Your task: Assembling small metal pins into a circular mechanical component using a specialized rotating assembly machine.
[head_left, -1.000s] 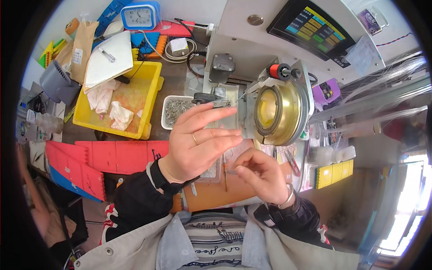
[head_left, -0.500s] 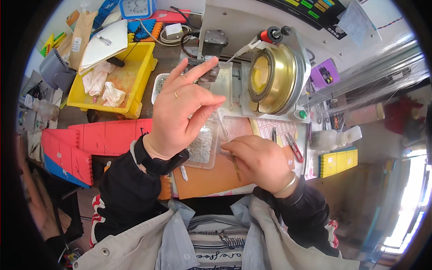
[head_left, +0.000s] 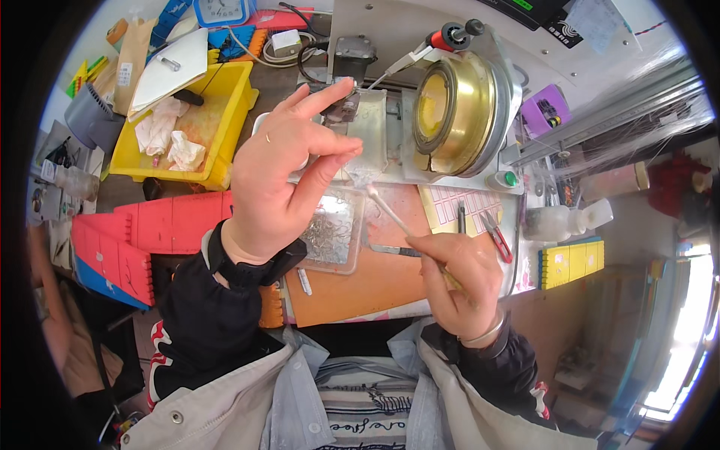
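Pinching pale swab-like stick (head_left: 391, 213) in right hand (head_left: 466, 279), above orange mat (head_left: 341, 300), pointing far-left, with left hand (head_left: 271, 169) pinched at thumb and forefinger, perhaps on something too fine to tell, left of brass-coloured wheel (head_left: 472, 109), clear tray (head_left: 328, 268) of metal pieces (head_left: 328, 234) between hands

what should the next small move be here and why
I'd probably bring the tip of the pale stick a little closer to the left hand: the right hand grips the stick with its tip angled that way, a gap remains, and the left thumb and forefinger are pinched together. Whether they hold anything is too small to tell.
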Demonstrator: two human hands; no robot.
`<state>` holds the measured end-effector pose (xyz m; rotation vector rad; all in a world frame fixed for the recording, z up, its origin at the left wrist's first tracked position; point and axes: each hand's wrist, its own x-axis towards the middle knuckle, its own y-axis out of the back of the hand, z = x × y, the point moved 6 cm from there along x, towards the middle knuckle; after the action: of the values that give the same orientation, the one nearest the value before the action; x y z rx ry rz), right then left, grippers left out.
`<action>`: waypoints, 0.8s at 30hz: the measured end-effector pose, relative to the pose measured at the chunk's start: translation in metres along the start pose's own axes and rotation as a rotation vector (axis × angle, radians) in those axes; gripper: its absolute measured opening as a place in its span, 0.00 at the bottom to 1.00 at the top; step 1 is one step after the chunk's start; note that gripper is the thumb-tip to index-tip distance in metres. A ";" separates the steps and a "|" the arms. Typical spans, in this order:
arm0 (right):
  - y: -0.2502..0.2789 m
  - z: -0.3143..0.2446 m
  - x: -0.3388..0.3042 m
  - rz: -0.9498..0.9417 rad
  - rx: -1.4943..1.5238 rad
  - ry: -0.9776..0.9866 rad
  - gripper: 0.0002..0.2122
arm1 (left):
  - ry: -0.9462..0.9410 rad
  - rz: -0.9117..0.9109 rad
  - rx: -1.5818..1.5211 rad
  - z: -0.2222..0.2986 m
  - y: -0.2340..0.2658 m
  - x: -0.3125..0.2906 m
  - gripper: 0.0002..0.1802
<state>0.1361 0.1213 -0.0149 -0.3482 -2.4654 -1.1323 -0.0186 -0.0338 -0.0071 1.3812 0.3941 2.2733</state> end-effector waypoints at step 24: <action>-0.018 0.022 -0.011 -0.053 -0.062 -0.070 0.12 | 0.036 -0.034 -0.023 0.003 -0.002 0.001 0.07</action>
<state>0.1330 0.1264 -0.0446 -0.3474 -2.5182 -1.2404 -0.0157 -0.0317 -0.0059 1.3137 0.3986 2.2708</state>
